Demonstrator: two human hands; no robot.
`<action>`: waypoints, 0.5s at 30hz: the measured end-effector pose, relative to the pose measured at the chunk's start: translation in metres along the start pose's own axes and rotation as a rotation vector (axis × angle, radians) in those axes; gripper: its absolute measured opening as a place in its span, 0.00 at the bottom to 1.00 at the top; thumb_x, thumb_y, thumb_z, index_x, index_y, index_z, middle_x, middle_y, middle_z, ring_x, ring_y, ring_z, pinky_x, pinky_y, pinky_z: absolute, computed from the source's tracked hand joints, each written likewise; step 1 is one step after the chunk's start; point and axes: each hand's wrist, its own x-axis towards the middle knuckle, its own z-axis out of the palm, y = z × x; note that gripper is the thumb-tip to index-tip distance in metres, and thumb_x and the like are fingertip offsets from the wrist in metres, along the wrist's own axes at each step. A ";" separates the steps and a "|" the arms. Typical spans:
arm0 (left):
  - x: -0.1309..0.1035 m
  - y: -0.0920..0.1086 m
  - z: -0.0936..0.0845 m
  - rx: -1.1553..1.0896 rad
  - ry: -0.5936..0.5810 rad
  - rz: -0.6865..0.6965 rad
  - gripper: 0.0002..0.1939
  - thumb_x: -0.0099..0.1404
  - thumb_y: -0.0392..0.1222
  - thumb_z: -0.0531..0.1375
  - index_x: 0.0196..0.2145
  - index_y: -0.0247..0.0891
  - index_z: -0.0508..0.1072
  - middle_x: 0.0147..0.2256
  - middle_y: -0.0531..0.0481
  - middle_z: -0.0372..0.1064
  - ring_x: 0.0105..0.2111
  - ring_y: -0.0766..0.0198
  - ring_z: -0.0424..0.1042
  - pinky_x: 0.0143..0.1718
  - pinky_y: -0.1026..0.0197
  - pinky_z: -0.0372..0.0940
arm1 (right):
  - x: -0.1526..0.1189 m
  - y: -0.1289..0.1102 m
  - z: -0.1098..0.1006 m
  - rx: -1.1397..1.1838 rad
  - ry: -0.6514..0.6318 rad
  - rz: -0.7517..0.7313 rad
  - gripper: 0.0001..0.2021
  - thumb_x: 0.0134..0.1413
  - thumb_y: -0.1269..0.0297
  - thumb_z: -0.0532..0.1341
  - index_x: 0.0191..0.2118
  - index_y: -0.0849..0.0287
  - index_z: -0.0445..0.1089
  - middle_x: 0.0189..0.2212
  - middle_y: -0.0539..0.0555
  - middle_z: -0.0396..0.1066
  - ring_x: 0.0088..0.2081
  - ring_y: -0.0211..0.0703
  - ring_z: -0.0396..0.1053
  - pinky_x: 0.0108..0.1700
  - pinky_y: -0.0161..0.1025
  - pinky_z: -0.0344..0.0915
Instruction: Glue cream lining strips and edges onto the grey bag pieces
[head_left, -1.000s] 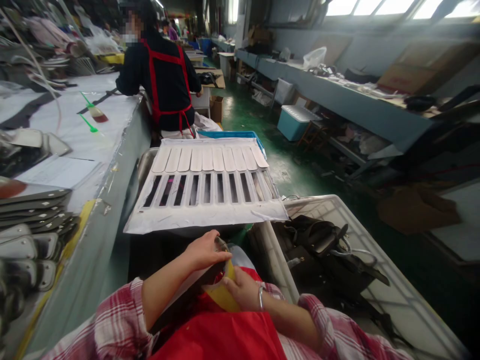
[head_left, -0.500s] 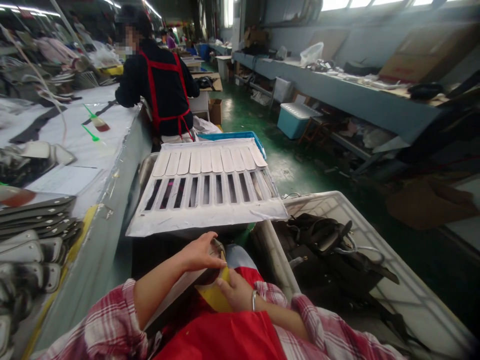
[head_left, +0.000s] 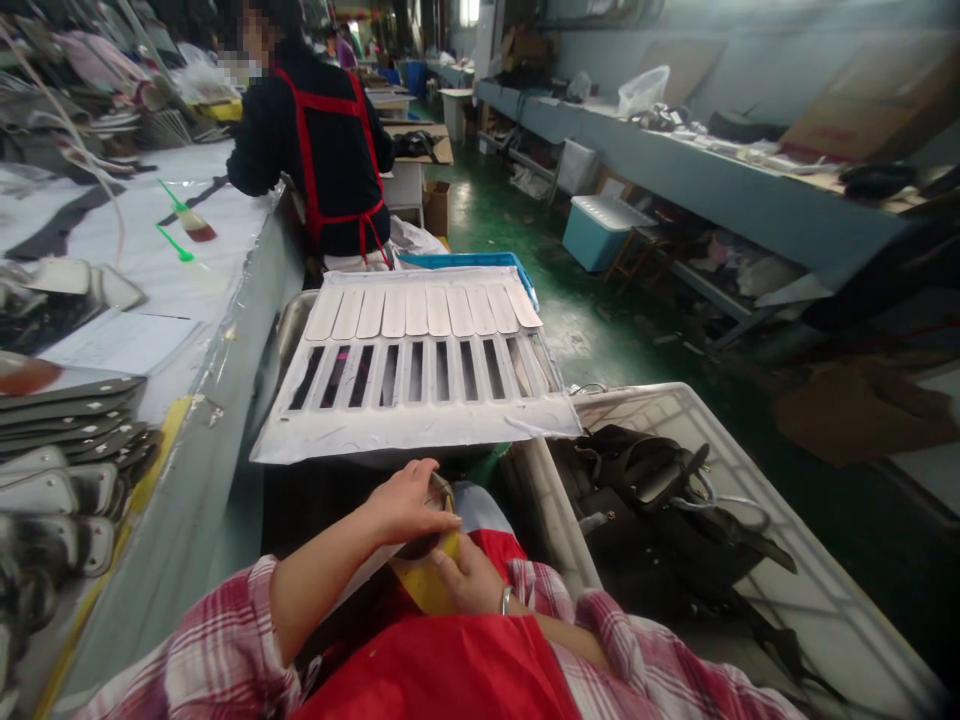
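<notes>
Low in front of my red apron, both hands are close together. My left hand (head_left: 405, 505) curls round a small, rounded, glassy brownish thing (head_left: 439, 490), its thumb stretched over the top edge of a curved yellow piece (head_left: 426, 585). That rounded thing is mostly covered by the fingers, so its kind is unclear. My right hand (head_left: 474, 578) pinches the yellow piece from the right, thumb on its near face. Just beyond my hands lies a white slotted board (head_left: 420, 428), with pale strips (head_left: 415, 310) laid in a row along its far side.
On the left is a long workbench (head_left: 225, 330) with stacked dark pieces (head_left: 67, 430) and green-tipped bottles (head_left: 196, 226). A white crate (head_left: 679, 400) of dark bags (head_left: 645, 520) stands at right. A co-worker (head_left: 322, 150) stands ahead, beside the aisle.
The view has shifted slightly. My left thumb reaches a little farther right over the yellow piece, and less of that piece shows. Both hands keep their hold.
</notes>
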 end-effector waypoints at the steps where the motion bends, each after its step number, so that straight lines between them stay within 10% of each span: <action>1: 0.000 0.001 0.000 -0.004 -0.008 0.005 0.45 0.44 0.64 0.61 0.55 0.36 0.58 0.52 0.39 0.59 0.50 0.47 0.62 0.50 0.54 0.57 | -0.002 -0.001 -0.001 -0.001 -0.017 0.010 0.13 0.48 0.59 0.53 0.38 0.61 0.62 0.36 0.60 0.70 0.38 0.51 0.69 0.39 0.43 0.64; 15: -0.006 0.001 0.000 -0.007 -0.014 0.036 0.42 0.42 0.64 0.61 0.51 0.38 0.60 0.47 0.42 0.62 0.45 0.49 0.66 0.46 0.55 0.61 | -0.010 -0.003 0.004 -0.042 -0.005 0.029 0.14 0.48 0.58 0.53 0.39 0.61 0.61 0.37 0.61 0.69 0.40 0.52 0.68 0.41 0.43 0.63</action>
